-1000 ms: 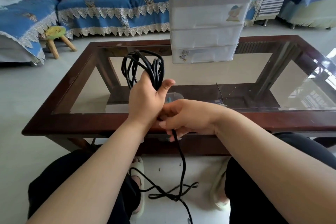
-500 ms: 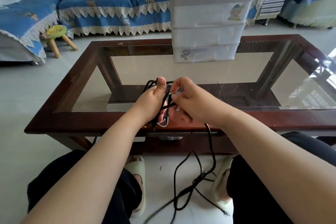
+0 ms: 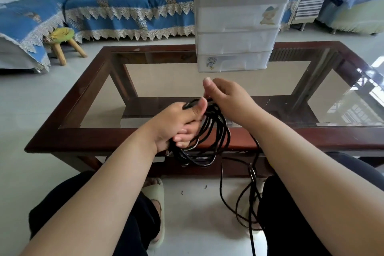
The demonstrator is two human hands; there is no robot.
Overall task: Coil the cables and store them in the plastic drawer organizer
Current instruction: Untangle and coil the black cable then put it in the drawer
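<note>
Near the centre of the frame, over the near rail of the bench, the person's left hand was clenched around a bundle of black loops, thumb pressed across the top strand and fingers curled through the coil. The cable hung from that grip as a tall oval, its long axis running up and down the frame, most of it drooping below the knuckles. The right hand sat just right of and above the left, touching the top of the coil; it seemed to be pinching a strand there, though the fingertips were hidden behind the hand. From the coil's right side the loose tail dropped toward the floor at lower right, looping beside the right knee, so the right hand looked the nearer one to feed it in. Directly above in the frame, well apart from both hands, stood the drawer organizer on the glass. I counted one cable, one organizer with three drawers, and two hands.
</note>
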